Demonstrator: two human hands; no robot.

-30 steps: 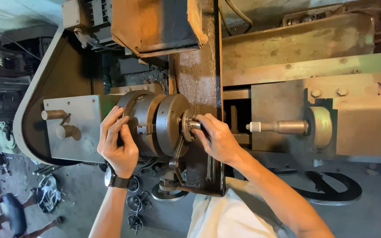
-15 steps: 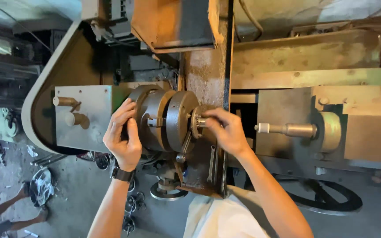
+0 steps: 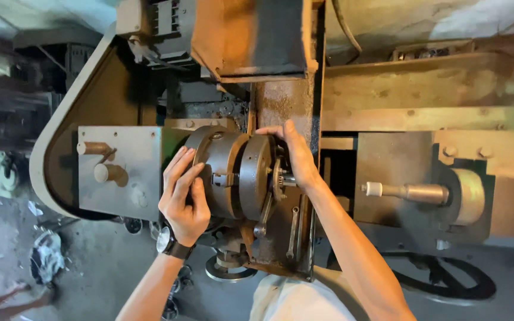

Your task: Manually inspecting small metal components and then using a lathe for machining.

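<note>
Head view looks down on a lathe, and the chuck [image 3: 236, 175] sits at its middle, a heavy grey steel drum mounted on the headstock side. Take the chuck as your landmark.

Your left hand [image 3: 184, 199] lies on the chuck's left rim, fingers curled over the back of the drum and gripping it; a dark watch [image 3: 171, 244] rides on that wrist, below the chuck. Your right hand [image 3: 295, 154] reaches over the chuck's right face, fingers spread along the top edge and the palm close against the front. Whether it clasps anything there you cannot tell, since the hand hides the spot.

Left of the chuck stands a grey panel [image 3: 120, 172] with two stubby levers [image 3: 105, 160]. Right of the chuck, well apart, the tailstock spindle [image 3: 408, 191] points back at it, a bright metal shaft with a pale tip. Just below the chuck's right side a wrench [image 3: 292, 232] lies on the rusty carriage. Above the chuck hangs a brown box-shaped housing [image 3: 251, 35]. Below and far to the right of the chuck, a dark handwheel [image 3: 447, 282] shows near the floor.
</note>
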